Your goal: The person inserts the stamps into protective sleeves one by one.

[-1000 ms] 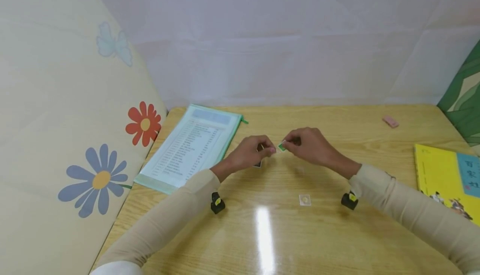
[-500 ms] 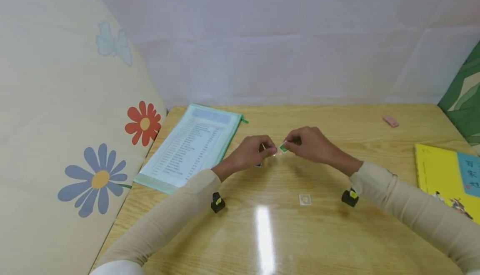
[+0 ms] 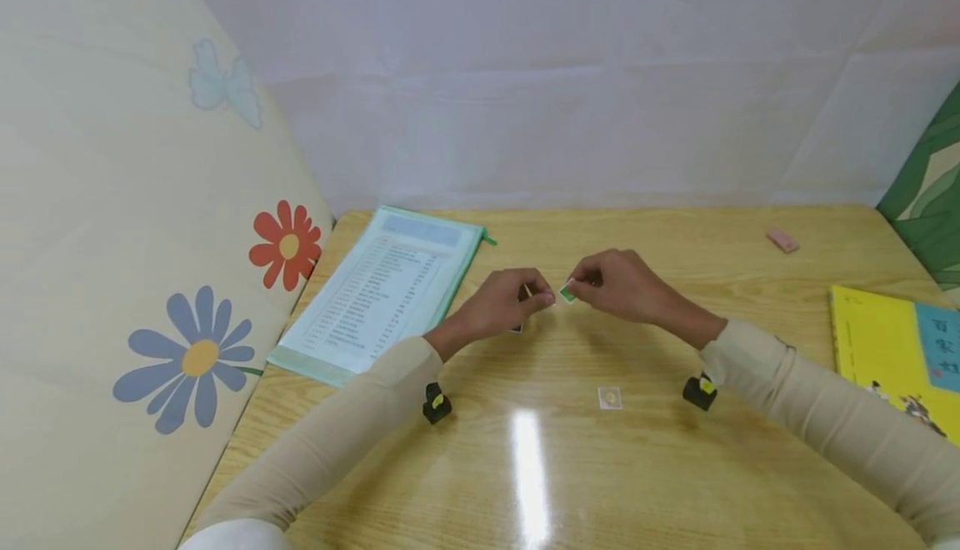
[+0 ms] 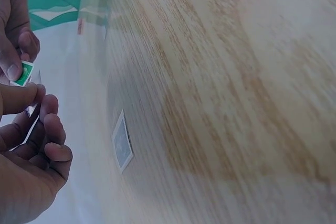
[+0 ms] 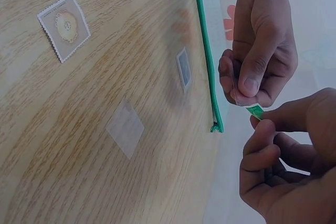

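Note:
Between thumb and fingertips, my right hand [image 3: 618,287] pinches a small green stamp [image 5: 255,110] with a white border. Facing it, my left hand [image 3: 498,304] pinches a thin clear plastic sleeve [image 5: 234,85], seen nearly edge-on. The stamp is right beside the sleeve near the left fingertips; whether it is inside the sleeve I cannot tell. Both hands are above the wooden table. A dark bordered stamp [image 4: 122,142] lies below the left hand. Nearer the person is a pale stamp [image 5: 64,27] with a gold oval. A clear, diamond-angled sheet [image 5: 126,128] also lies on the tabletop.
A document pouch [image 3: 375,292] with a green edge and a printed sheet lies at the left. To the right are a yellow book [image 3: 885,350] and, farther back, a pink eraser-like block [image 3: 782,240]. White cloth [image 3: 570,100] hangs behind the table [image 3: 637,483].
The right hand has shifted very slightly with the green stamp, and the left fingertips have edged a little to the right. Both hands keep their pinch; the things on the table stay put.

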Tool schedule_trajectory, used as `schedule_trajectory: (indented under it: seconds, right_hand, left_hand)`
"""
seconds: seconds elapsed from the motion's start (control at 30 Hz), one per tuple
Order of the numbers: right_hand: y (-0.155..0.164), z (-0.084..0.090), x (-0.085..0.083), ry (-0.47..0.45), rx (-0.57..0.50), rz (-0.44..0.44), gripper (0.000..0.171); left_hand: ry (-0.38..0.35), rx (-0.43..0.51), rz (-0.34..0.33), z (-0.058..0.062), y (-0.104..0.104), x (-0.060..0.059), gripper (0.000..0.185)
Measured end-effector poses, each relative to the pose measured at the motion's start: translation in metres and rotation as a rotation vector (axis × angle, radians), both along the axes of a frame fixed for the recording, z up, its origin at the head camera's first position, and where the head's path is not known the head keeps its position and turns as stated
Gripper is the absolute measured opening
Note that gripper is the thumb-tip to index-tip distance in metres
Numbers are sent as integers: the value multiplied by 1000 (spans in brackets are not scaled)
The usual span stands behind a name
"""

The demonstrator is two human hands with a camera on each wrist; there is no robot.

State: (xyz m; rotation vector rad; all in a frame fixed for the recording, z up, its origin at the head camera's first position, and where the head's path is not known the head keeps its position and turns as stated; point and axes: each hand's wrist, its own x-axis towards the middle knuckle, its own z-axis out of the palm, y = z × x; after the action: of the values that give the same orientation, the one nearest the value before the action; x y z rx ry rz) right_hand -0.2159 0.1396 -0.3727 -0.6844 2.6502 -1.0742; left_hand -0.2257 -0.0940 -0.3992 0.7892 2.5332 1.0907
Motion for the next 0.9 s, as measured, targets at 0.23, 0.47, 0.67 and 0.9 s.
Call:
schedule_trajectory:
  seconds: [0.23,0.47,0.67,0.9]
  right_hand:
    - [-1,0,-1,-16,-10,4,19]
    - [-1,0,-1,21,6,16,17]
    - [-1,-1,-2,19,-2,21,19]
    - [-2,-2,-1,5,0,31,20]
  left_hand:
    - [-2,-7,-7,0,-1,-1,16]
    - [-14,-18,-14,0,-1,-1,16]
    - [-27,-17,-13,2,0,0,16]
    - [-17,-19,-6,2,-1,1,20]
